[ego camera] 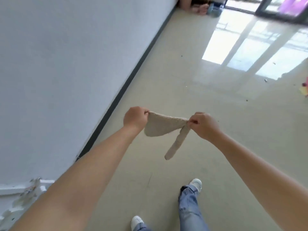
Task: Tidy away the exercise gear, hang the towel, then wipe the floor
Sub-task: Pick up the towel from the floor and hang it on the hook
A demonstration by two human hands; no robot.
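A small beige towel (162, 126) is stretched in the air between both hands, above the floor (191, 90). My left hand (135, 118) grips its left corner. My right hand (204, 125) pinches its right corner, and a narrow strip of the towel hangs down from there. Both arms are held out in front of me. The shiny beige floor has small dark specks scattered on it.
A white wall (66, 64) with a dark baseboard (126, 84) runs along the left. Shoes and bottles (205, 8) sit in the far corner by a glass door (283, 7). A yellow and pink thing (304, 88) lies at the right edge. My feet in white shoes (195, 184) are below.
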